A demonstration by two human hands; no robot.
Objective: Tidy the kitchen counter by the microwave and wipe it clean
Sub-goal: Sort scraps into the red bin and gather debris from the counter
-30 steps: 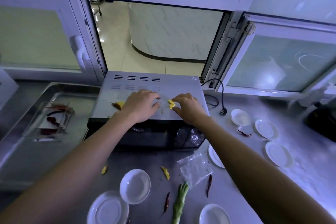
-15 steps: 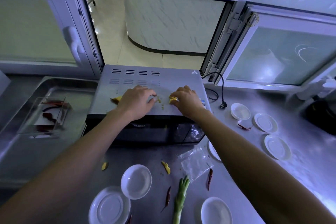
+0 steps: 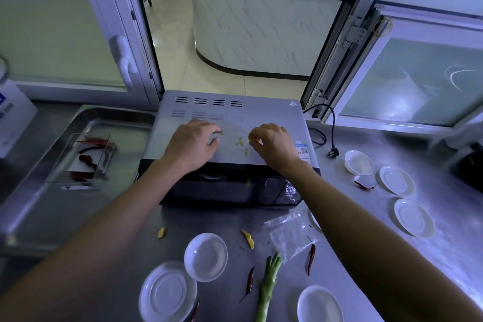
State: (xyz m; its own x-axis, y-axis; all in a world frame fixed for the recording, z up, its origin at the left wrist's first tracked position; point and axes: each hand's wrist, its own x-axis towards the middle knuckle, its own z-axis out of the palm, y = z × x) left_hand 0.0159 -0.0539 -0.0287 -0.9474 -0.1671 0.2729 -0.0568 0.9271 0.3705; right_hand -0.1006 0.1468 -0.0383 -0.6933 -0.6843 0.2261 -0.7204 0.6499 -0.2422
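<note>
The microwave (image 3: 261,112) stands at the back of the steel counter (image 3: 449,243). Both my hands are on its grey top. My left hand (image 3: 190,144) lies palm down with curled fingers, closed over a yellow scrap that I cannot see from here. My right hand (image 3: 274,144) pinches a small yellow scrap at its fingertips. Loose yellow crumbs (image 3: 239,141) lie between the two hands. More yellow scraps (image 3: 247,238) lie on the counter in front of the microwave.
In front lie white dishes (image 3: 205,256), dried chillies (image 3: 250,280), a green onion stalk (image 3: 269,285) and a clear plastic bag (image 3: 290,235). More dishes (image 3: 414,217) sit right. A steel tray (image 3: 47,206) with a clear box of chillies (image 3: 86,159) is left. A loose plug (image 3: 333,152) lies behind.
My right hand has lifted a yellow scrap off the microwave top in a pinch. The scrap that stuck out beside my left hand is now out of sight.
</note>
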